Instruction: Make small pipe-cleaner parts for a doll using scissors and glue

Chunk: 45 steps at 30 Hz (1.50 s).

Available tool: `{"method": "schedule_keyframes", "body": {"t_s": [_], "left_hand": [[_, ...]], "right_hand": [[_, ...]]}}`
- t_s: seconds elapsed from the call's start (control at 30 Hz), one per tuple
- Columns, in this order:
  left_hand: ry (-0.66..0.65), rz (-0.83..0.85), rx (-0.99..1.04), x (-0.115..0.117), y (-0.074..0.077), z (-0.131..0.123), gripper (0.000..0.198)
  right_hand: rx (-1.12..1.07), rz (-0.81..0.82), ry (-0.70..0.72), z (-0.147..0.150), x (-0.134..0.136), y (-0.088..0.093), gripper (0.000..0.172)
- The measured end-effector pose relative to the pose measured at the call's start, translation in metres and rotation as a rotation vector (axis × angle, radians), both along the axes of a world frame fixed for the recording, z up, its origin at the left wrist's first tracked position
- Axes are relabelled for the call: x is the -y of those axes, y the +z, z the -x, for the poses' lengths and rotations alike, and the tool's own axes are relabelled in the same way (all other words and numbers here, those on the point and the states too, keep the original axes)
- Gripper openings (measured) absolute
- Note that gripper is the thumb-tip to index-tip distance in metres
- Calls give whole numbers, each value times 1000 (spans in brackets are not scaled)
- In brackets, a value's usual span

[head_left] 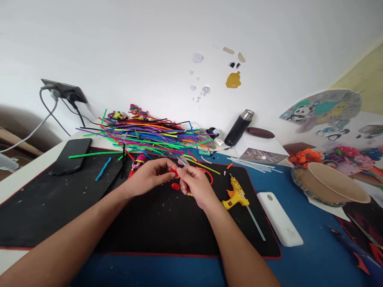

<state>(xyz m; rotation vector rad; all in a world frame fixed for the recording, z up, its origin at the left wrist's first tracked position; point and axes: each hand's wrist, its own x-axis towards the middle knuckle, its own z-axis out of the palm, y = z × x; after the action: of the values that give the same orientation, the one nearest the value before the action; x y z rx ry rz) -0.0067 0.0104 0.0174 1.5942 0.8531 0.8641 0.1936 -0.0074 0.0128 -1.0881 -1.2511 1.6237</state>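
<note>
Bare forearms (97,217), seven and five o'clock; left hand (157,172), right hand (194,182): fingertips pinched on rounded bright-red piece (174,172), material unclear; apparently shaping; next calls for steady grip.

A white wall (134,48) rose behind the blue-and-white counter (185,271). Small cutouts (233,80) dotted it above; a dark socket panel (80,95) sat at left, a panda picture (326,107) at right.

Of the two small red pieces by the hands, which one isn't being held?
The lower red piece, lying on the black mat; the upper red piece is held at the fingertips of the left hand and right hand.
</note>
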Motion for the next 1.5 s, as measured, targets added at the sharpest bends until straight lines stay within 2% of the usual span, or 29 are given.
{"method": "schedule_keyframes", "body": {"t_s": [0.33, 0.5, 0.67, 1.0, 1.23, 1.5], "left_hand": [[17, -146, -86, 2, 5, 0, 26], [90, -278, -234, 4, 7, -1, 19], [134, -359, -288, 5, 4, -1, 13], [50, -594, -393, 5, 1, 2, 3], [5, -813, -447, 9, 7, -3, 11], [38, -1057, -453, 11, 8, -4, 22]], "right_hand": [[-66, 21, 2, 2, 0, -3, 44], [-30, 21, -4, 2, -1, -3, 43], [-77, 52, -8, 2, -1, -5, 44], [-124, 70, 18, 4, -1, -7, 47], [-229, 171, 45, 5, 0, -5, 52], [-389, 310, 76, 6, 2, 2, 54]]}}
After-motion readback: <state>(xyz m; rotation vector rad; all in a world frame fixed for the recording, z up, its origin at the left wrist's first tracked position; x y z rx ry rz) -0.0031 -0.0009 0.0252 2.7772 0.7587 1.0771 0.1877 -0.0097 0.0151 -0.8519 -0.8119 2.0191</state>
